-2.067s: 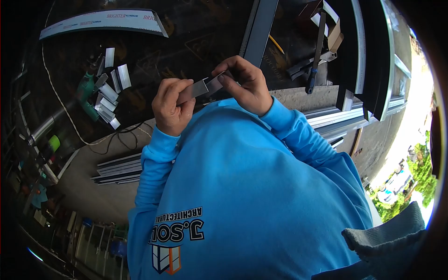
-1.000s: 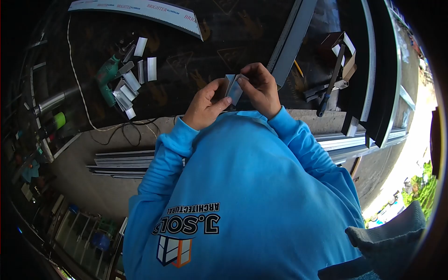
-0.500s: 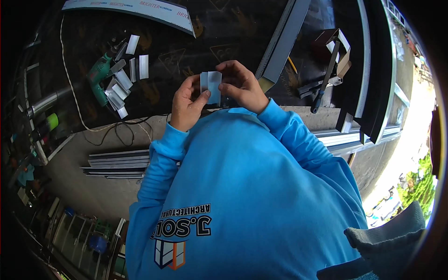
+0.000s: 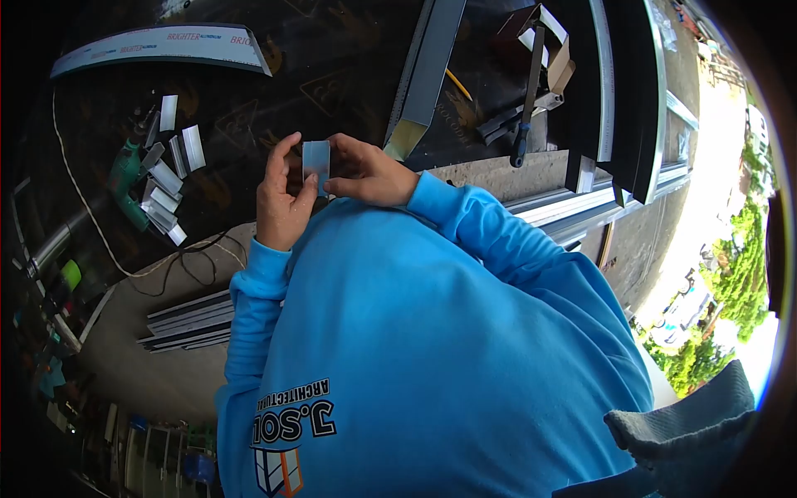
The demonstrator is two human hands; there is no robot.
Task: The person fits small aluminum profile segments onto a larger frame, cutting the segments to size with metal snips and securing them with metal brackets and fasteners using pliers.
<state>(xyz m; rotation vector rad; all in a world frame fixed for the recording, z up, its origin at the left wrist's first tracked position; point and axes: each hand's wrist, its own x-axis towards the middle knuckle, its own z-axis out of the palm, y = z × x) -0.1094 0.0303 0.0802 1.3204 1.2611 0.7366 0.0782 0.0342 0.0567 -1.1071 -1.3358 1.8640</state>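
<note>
Between my hands, close to my chest, is a small silvery metal piece (image 4: 316, 158), held upright over the near edge of the dark tabletop (image 4: 249, 91). My left hand (image 4: 282, 199) pinches it, thumb on its face at the lower left. On the other side my right hand (image 4: 374, 174) has its thumb at the lower right edge and its forefinger near the top corner. Left of my hands lie several similar cut metal pieces (image 4: 166, 177) beside a green power drill (image 4: 127, 178).
A long grey profile (image 4: 427, 70), a yellow pencil (image 4: 458, 85), an open cardboard box (image 4: 558, 62) and a blue-handled tool (image 4: 520, 141) lie to the right. A curved white-filmed strip (image 4: 158, 46) is at the upper left. Stacked bars (image 4: 191, 322) rest below the table.
The view has swung, so most things on the table now appear further left. The held piece looks narrower, turned slightly in my fingers. Both hands still hold it.
</note>
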